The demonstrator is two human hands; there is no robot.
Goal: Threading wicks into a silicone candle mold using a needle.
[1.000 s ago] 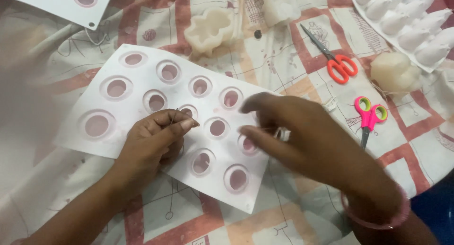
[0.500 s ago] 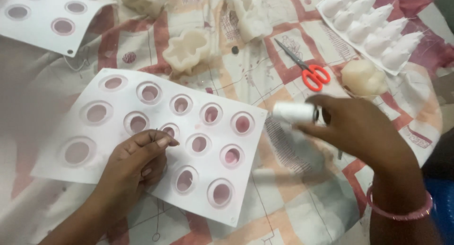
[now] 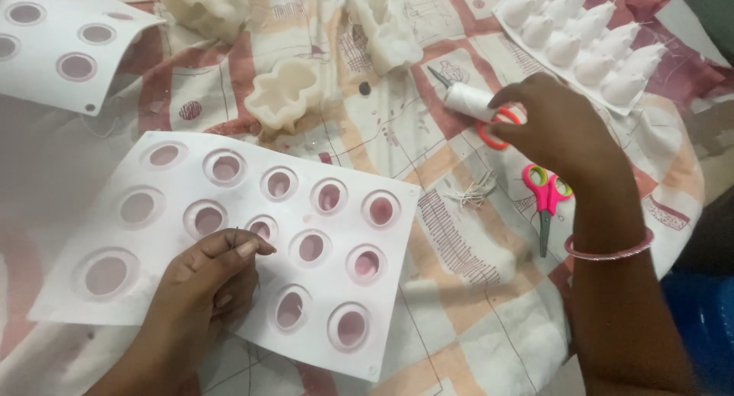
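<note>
A white silicone mould sheet (image 3: 176, 159) with several round pink-tinted cavities lies on the patterned cloth in front of me. My left hand (image 3: 206, 277) rests on its near part, thumb and forefinger pinched on a thin needle (image 3: 236, 233) that points up. My right hand (image 3: 562, 128) reaches to the far right and holds a white spool of thread (image 3: 468, 100), set down over the red-handled scissors (image 3: 489, 132). A pink bangle sits on that wrist.
Pink-and-green scissors (image 3: 545, 193) lie beside a small tuft of cut thread (image 3: 474, 191). White flower-shaped moulds (image 3: 284, 92) and another lumpy mould (image 3: 386, 29) sit behind. A second cavity sheet (image 3: 65, 40) is far left, a tray of cone moulds (image 3: 589, 33) far right.
My right hand left the mould sheet, picked up the white spool and carried it away to the right onto the red scissors. The left hand kept its pinch.
</note>
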